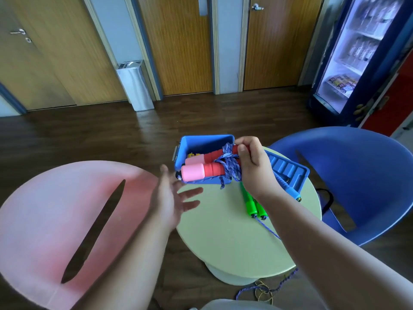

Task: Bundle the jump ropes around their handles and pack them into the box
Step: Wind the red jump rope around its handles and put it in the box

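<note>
— Hands first: what is each one doing?

— Right hand (250, 163) is pinching the pink-and-red handles (202, 167) at their red end, fingers closed around them where the purple rope (230, 164) is wound into a bundle. Left hand (172, 198) is hovering just beside the box, fingers spread and holding nothing.

— Where is that bundle sitting?

— It is lying across the open blue box (201, 144), pink ends sticking out over the box's left-hand wall. Something yellow is showing inside underneath it; I cannot tell what.

— And the box?

— It is standing at the far edge of the round pale-green table (223, 231). Its blue lid (288, 173) is lying upside down at the far right edge, touching the box.

— Any other ropes?

— Green handles (253, 204) are lying side by side near the table's middle, their purple cord trailing over the near right edge. One blue handle (288, 190) is resting beside the lid, partly hidden by the right forearm.
</note>
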